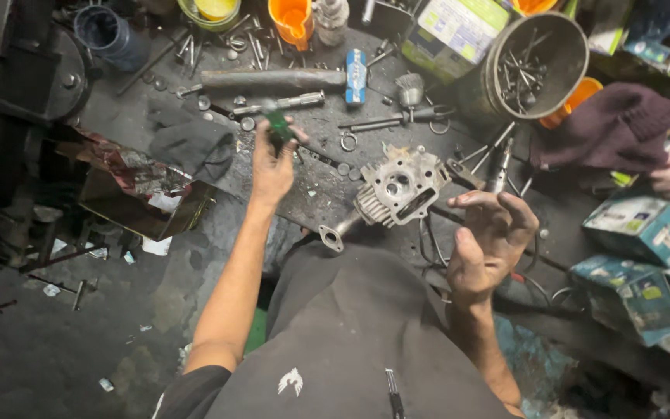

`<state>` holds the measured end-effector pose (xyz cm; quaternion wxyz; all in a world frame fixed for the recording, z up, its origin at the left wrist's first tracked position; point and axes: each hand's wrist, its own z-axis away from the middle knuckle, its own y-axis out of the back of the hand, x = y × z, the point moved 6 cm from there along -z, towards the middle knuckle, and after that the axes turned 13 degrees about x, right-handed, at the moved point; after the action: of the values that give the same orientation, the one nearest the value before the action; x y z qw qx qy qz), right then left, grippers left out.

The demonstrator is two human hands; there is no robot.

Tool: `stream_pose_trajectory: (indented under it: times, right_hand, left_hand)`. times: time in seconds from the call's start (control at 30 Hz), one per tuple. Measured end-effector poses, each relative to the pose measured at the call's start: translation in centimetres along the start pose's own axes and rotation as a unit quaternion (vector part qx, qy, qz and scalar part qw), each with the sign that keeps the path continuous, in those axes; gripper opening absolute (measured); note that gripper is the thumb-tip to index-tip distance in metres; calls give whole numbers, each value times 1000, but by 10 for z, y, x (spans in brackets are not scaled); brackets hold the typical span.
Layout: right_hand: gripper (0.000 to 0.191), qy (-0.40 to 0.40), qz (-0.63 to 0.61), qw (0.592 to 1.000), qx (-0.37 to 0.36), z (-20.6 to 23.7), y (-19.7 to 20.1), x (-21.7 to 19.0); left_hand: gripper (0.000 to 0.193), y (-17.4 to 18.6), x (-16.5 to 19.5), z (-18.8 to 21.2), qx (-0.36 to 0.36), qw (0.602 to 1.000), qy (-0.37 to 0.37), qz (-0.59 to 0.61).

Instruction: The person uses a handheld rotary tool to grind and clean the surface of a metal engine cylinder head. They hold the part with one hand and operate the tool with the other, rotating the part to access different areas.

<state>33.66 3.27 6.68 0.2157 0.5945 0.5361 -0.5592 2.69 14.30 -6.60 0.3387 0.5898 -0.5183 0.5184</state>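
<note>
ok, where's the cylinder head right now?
Head view: the cylinder head sits mid-bench, between the left hand holding a green tool and the open right hand.

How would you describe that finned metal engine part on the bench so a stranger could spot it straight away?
Start at the dark, cluttered workbench and look just past the person's lap, between the left hand and the right hand. There lies the engine part, a pale grey casting. Unlike the loose bolts and rods around it, it is chunky, with cooling fins on one side and a short pipe sticking out.
</note>
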Motion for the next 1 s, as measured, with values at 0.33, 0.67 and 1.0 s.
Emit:
stream_pose_trajectory:
  times: [0.33,0.67,1.0]
  right_hand:
    - [38,13,-7,996,93,2,27,1]
    - [34,60,-32,983,172,-5,48,-6]
    - [27,-18,99,989,112,-12,42,9]
  left_hand:
    - [27,15,-35,3,32,999,10,19]
    - [52,4,68,15,91,980,-172,-45]
    - [18,-36,93,32,13,974,-180,-138]
